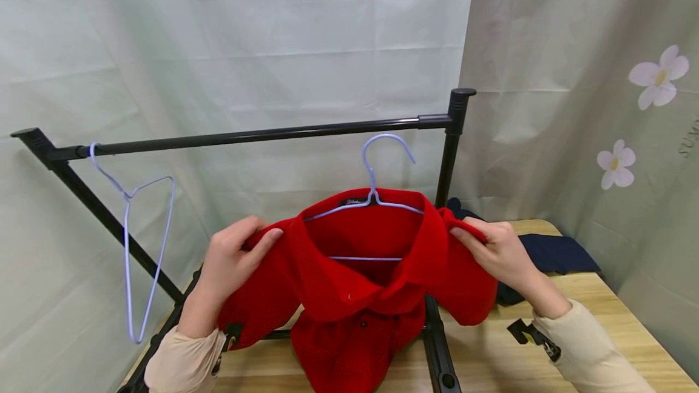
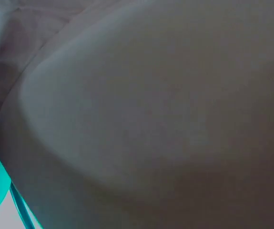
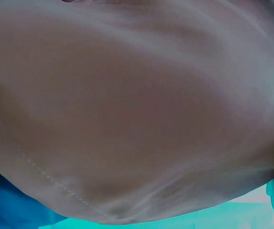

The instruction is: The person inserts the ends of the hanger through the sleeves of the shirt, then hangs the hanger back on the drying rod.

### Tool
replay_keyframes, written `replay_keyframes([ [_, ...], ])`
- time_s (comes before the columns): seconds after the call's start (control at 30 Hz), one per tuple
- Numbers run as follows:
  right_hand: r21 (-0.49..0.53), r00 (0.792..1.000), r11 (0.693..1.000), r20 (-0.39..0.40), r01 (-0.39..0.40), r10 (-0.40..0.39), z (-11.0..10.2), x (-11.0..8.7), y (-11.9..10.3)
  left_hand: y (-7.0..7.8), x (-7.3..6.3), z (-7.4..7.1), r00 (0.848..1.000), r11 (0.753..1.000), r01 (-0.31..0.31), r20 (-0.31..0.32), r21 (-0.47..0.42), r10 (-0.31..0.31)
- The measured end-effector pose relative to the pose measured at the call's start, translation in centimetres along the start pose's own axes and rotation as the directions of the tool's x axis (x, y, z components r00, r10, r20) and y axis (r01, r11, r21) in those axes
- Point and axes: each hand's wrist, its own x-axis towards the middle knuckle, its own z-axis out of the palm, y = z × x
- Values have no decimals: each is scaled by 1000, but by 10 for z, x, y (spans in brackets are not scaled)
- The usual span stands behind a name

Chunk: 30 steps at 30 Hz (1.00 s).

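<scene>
A red collared shirt [image 1: 360, 302] hangs between my two hands, a light purple wire hanger [image 1: 372, 184] inside its neck. The hanger's hook rises out of the collar, just below the black rail and apart from it. At the left shoulder, my left hand [image 1: 232, 259] pinches the red cloth between thumb and fingers. My right hand [image 1: 499, 253] pinches the opposite shoulder the same way. The hanger's lower bar shows through the collar opening; its ends are hidden by cloth. In both wrist views a pale sleeve [image 2: 141, 95] fills most of the picture and hides the hand.
A black clothes rack [image 1: 262, 135] stands across the back, with a second purple hanger [image 1: 128, 247] hooked on its left end. Dark folded clothing [image 1: 557, 252] lies on the wooden table [image 1: 628, 326] at right. Pale curtains [image 1: 273, 35] hang behind.
</scene>
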Motion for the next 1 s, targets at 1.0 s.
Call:
replay_keyframes([
  [1.0, 17, 998, 999, -32, 50, -49, 4, -3, 4, -7, -19, 7, 992, 985, 80, 107, -150, -64],
])
